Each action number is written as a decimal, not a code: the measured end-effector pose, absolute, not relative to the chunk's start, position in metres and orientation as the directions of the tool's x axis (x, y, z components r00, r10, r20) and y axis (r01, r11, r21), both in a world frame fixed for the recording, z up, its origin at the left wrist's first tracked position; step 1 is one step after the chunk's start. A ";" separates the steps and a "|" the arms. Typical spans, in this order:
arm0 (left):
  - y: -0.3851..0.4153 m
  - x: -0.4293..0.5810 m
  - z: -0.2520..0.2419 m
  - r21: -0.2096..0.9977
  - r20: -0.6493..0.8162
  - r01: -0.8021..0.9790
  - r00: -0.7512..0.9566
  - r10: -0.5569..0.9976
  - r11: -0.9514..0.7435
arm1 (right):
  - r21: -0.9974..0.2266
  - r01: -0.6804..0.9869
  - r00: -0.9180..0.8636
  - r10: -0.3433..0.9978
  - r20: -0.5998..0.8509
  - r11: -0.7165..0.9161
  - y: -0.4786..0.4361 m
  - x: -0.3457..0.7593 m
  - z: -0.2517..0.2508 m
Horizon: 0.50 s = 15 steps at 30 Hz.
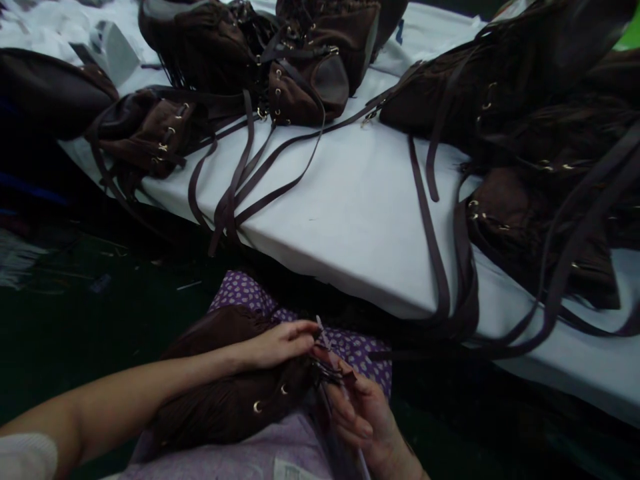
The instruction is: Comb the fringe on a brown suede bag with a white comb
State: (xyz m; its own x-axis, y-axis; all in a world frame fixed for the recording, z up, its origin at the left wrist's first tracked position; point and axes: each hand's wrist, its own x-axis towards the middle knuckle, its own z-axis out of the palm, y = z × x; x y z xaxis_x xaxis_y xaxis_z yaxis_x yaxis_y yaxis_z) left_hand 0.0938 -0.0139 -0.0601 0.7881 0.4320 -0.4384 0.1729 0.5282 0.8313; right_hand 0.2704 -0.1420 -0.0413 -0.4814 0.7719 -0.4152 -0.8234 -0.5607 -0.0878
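Observation:
A dark brown fringed suede bag with metal eyelets lies on my lap, over purple dotted fabric. My left hand rests on the bag's top edge, fingers pinched at its opening. My right hand is closed around a thin pale rod-like tool that points up toward the bag's opening, where the fingers of both hands meet. What the tool's tip touches is too dark to make out.
A white-covered table stands in front of me. Several similar brown bags lie on it, at the back left, back centre and right, with long straps hanging over its near edge. The floor on the left is dark.

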 end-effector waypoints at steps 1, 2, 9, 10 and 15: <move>-0.016 0.098 -0.055 0.825 -0.391 0.193 0.873 0.291 0.531 | -0.090 -0.837 -0.463 0.785 -0.411 -0.540 -0.143 0.270 -0.042; -0.018 0.101 -0.051 0.820 -0.357 0.200 0.911 0.206 0.537 | -0.094 -0.847 -0.446 0.796 -0.410 -0.523 -0.145 0.268 -0.043; -0.023 0.099 -0.055 0.537 -0.525 0.318 0.851 0.014 0.781 | -0.038 -0.845 -0.468 0.773 -0.428 -0.533 -0.174 0.259 -0.041; -0.024 0.095 -0.058 0.496 -0.553 0.321 0.833 0.008 0.807 | -0.044 -0.830 -0.480 0.752 -0.452 -0.556 -0.180 0.259 -0.037; -0.033 0.085 -0.059 0.475 -0.623 0.330 0.781 0.047 0.816 | -0.220 -0.742 -0.408 0.687 -0.601 -0.633 -0.205 0.259 -0.020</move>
